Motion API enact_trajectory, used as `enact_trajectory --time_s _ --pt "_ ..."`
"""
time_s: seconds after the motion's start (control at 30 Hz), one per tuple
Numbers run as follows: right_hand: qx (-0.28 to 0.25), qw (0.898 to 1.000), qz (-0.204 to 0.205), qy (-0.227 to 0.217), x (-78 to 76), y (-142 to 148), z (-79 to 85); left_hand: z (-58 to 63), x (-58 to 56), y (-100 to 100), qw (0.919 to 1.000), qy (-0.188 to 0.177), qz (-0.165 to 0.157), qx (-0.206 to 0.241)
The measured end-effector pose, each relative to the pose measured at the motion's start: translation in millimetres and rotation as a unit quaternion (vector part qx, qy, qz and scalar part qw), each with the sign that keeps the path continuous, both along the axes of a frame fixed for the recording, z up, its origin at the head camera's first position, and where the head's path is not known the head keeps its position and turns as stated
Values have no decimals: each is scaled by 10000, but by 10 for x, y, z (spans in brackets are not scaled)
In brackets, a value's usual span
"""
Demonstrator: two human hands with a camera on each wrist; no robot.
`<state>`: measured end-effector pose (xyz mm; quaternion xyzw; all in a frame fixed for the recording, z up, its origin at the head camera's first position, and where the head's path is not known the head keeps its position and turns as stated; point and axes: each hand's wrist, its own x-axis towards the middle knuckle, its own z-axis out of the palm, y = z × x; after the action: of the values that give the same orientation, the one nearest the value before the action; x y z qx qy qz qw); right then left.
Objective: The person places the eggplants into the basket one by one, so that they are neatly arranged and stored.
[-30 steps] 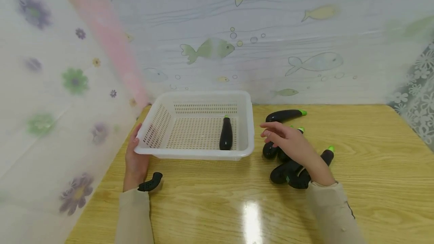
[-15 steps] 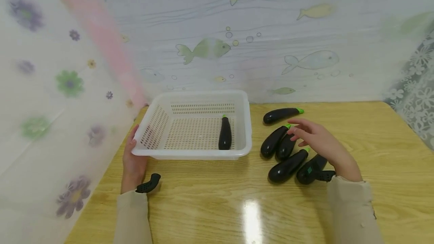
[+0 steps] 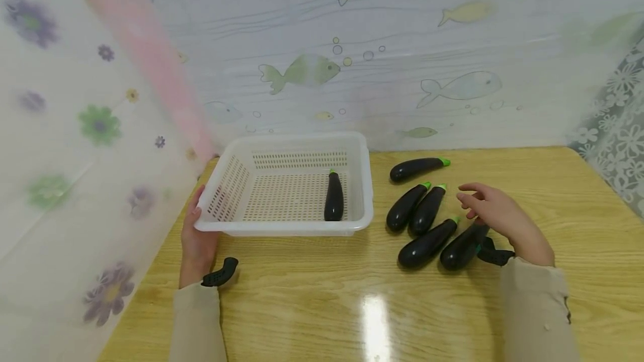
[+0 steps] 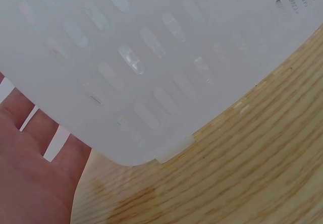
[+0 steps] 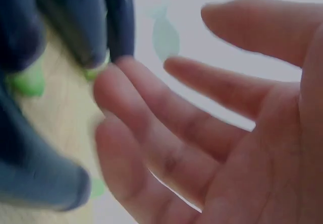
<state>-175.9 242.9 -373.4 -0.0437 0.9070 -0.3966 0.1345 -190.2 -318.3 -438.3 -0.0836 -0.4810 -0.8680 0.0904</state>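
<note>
The left grip (image 3: 199,239) holds the white basket (image 3: 287,227) by its corner, maybe to keep it steady, with one eggplant (image 3: 334,200) inside, while the right grip (image 3: 500,218) is loose and empty near five eggplants (image 3: 426,212) on the worktop (image 3: 297,300).

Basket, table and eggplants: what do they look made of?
Basket: probably plastic; milky, semi-translucent, slotted walls. Table: wood or wood-look laminate; visible grain, glossy reflection. Eggplants: real or imitation, unclear; smooth, dark, shiny skins with bright green tips.
</note>
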Motion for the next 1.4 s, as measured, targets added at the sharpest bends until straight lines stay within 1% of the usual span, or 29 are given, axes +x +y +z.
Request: enact_trajectory --time_s 0.1,0.2,0.3,0.43,0.53,0.63,0.73,0.8,0.93,1.03,1.17,1.3,1.4 --pt "430 9989 -160 -128 -6 64 -19 -2 0 -4 10000 -18 19 27" --pt "729 9968 -244 -219 -18 115 -38 -3 2 -15 9999 40 18 101" --pt "868 9953 -330 -270 -33 158 -65 -2 5 -30 9996 132 -26 238" --pt "1038 9935 -400 -247 -31 220 -122 -3 16 -34 9996 146 -8 224" --pt "963 9936 -418 -428 -23 275 -170 -13 22 -30 9998 113 37 166" --pt "834 9924 -432 -793 -31 323 -212 -25 25 -23 9999 88 32 146" --pt "793 9904 -331 -1087 -34 347 -233 -37 23 -16 9999 79 -10 105" --pt "815 9893 -203 -1193 -34 343 -239 -40 22 -13 10000 70 -1 25" --pt "855 9895 -1 -1163 -23 303 -245 -43 19 -15 10000 73 6 0" --pt "872 9899 24 -1121 -24 262 -251 -37 16 -11 10000 55 -1 22" --pt "831 9900 35 -1144 -39 226 -266 -18 5 5 10000 8 66 -66" --pt "747 9920 119 -1013 -51 220 -292 -8 -1 7 10000 -34 44 -22" --pt "669 9933 40 -938 -64 219 -311 -6 -1 3 10000 -19 -4 36"
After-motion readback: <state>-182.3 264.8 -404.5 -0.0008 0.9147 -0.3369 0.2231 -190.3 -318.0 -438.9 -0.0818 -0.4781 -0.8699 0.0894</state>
